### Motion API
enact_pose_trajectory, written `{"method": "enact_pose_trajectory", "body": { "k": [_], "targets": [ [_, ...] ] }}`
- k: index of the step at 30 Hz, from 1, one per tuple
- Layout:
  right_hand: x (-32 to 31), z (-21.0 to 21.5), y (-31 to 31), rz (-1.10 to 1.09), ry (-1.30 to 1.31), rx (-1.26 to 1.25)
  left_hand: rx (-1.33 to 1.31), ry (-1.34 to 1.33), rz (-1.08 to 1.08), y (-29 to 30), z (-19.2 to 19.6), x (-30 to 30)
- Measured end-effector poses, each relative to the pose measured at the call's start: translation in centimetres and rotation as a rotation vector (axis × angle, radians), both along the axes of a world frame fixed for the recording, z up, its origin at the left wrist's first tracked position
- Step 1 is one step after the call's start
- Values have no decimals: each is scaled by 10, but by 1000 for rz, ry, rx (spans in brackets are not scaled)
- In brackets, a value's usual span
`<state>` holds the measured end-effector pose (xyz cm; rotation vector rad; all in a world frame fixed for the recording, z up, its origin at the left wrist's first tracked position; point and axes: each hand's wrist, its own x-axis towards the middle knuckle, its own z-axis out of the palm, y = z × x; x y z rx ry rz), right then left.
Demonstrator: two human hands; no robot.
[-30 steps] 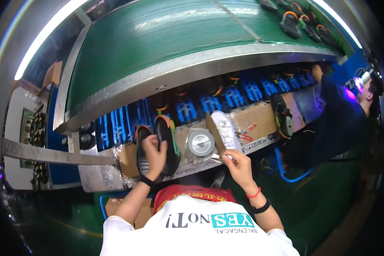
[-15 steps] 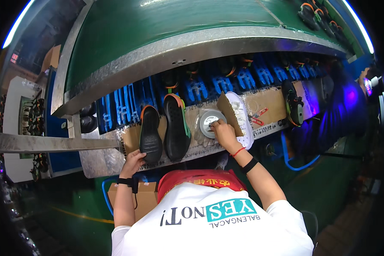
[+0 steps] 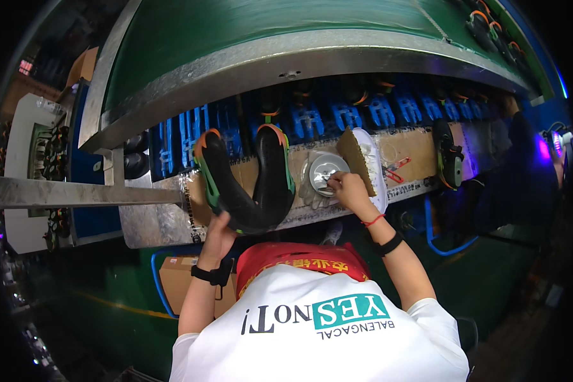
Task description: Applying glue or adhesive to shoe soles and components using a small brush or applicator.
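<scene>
My left hand [image 3: 218, 234] grips the near end of a black shoe sole [image 3: 218, 175] with green sides and an orange tip, tilted over the bench. A second black sole [image 3: 275, 169] with similar orange and green trim lies beside it, to the right; their near ends overlap in view. My right hand [image 3: 350, 191] is over the near right rim of a round pale container [image 3: 328, 167], its thumb and fingers pinched together. Whatever is between those fingers is too small to make out. Crumpled clear plastic lies around the container.
A cardboard piece [image 3: 355, 159] stands against a white tray [image 3: 375, 167] with pale contents. Red-handled tools [image 3: 398, 170] and a dark shoe [image 3: 449, 156] lie farther right. A metal-framed green conveyor [image 3: 286, 28] spans the far side, above blue holders [image 3: 309, 118]. Another person in dark clothing stands at right.
My left hand has turned and tilted the left sole, so its green side shows and its near end reaches the other sole. My right hand stays at the container. The view has shifted slightly.
</scene>
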<state>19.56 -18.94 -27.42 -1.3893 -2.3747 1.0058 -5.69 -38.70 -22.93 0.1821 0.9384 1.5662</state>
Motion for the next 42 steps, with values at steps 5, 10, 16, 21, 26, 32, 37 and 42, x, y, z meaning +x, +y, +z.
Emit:
{"method": "enact_pose_trajectory", "body": {
  "k": [5, 10, 16, 21, 26, 32, 37, 42],
  "targets": [
    [-2, 82, -18, -73, 250, -290, 110, 810, -322, 13, 37, 12],
    [-16, 117, -34, 324, 612, 76, 170, 911, -321, 26, 57, 24],
    [-20, 131, -34, 358, 523, 301, 200, 721, -354, 34, 80, 31],
    [-27, 131, -26, 345, 569, 394, 226, 671, -347, 37, 85, 36],
    [-34, 140, -21, 358, 595, 459, 219, 659, -345, 35, 85, 36],
    [-27, 144, -17, 487, 559, 490, 207, 701, -368, 35, 89, 32],
    [-18, 146, -15, 597, 489, 381, 225, 851, -397, 38, 97, 30],
    [-10, 154, -13, 626, 445, 223, 251, 1003, -377, 38, 104, 35]
  ]
}}
